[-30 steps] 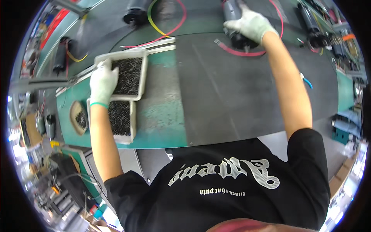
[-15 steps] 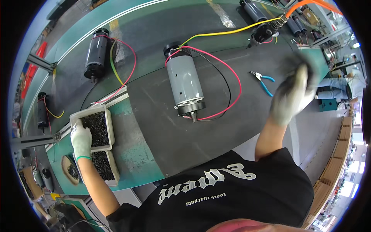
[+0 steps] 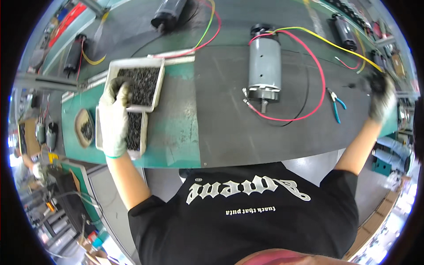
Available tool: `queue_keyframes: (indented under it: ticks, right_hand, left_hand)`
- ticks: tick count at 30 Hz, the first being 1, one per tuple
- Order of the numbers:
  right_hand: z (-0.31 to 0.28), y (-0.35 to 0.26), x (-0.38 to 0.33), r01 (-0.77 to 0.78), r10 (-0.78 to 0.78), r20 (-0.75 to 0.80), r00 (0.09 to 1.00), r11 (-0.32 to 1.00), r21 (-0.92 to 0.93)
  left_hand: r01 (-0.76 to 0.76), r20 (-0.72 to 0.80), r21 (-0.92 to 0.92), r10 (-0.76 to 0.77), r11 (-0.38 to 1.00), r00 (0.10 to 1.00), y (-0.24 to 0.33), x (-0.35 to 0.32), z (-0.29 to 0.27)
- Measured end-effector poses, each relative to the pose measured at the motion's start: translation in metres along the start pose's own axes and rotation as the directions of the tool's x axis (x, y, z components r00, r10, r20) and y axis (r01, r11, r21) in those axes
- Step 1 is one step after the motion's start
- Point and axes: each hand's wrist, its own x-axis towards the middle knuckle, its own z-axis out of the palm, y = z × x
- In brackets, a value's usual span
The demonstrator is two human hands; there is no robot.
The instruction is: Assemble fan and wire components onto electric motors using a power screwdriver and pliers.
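My left hand [image 3: 115, 117], in a white glove with dark fingertips, is closed above the left side of a white tray [image 3: 159, 84] of small black parts that look like screws. Its fingers are curled together, and anything between them is hidden. A second white tray [image 3: 143, 143] of similar parts lies below it. At the far right my gloved right hand [image 3: 383, 99] is closed around a dark power screwdriver [image 3: 373, 83], blurred, its thin bit pointing left. A grey cylindrical motor [image 3: 265, 66] with red, black and yellow-green wires lies between my hands.
Blue-handled pliers [image 3: 336, 107] lie right of the motor. More motors rest farther back, one at the top [image 3: 168, 13] and one at the right [image 3: 344, 32]. A small shallow tray [image 3: 77, 128] with black parts sits at the left. A metal frame post [image 3: 44, 81] juts in from the left.
My view has shifted, so the bench appears moved. My right hand, blurred and apart from the hanging screwdriver before, now grips it. The left hand has lifted out of the black parts, fingers closed.
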Motion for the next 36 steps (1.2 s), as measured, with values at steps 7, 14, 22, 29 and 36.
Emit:
queue_keyframes:
  ticks: [7,14,22,29,36]
  right_hand:
    - [0.074,-0.036,-0.128,0.158,-0.425,0.392,0.816,0.816,0.556]
    - [0.207,-0.069,-0.201,-0.313,-0.209,0.586,0.783,0.681,0.662]
    - [0.146,-0.023,-0.153,-0.438,-0.326,0.86,0.392,0.757,0.486]
    - [0.156,-0.027,-0.172,-0.312,-0.256,0.811,0.526,0.83,0.463]
    - [0.155,-0.028,-0.178,-0.211,-0.213,0.759,0.615,0.883,0.419]
  left_hand:
    - [0.468,0.353,-0.851,0.398,-0.24,0.847,0.057,-0.064,0.118]
    - [0.586,0.408,-0.757,0.491,-0.29,0.77,0.066,-0.074,0.143]
    - [0.43,0.364,-0.899,0.406,-0.081,0.838,0.061,-0.091,0.153]
    - [0.449,0.422,-0.893,0.298,-0.026,0.856,0.084,-0.106,0.168]
    - [0.47,0.455,-0.881,0.368,0.056,0.811,0.081,-0.102,0.174]
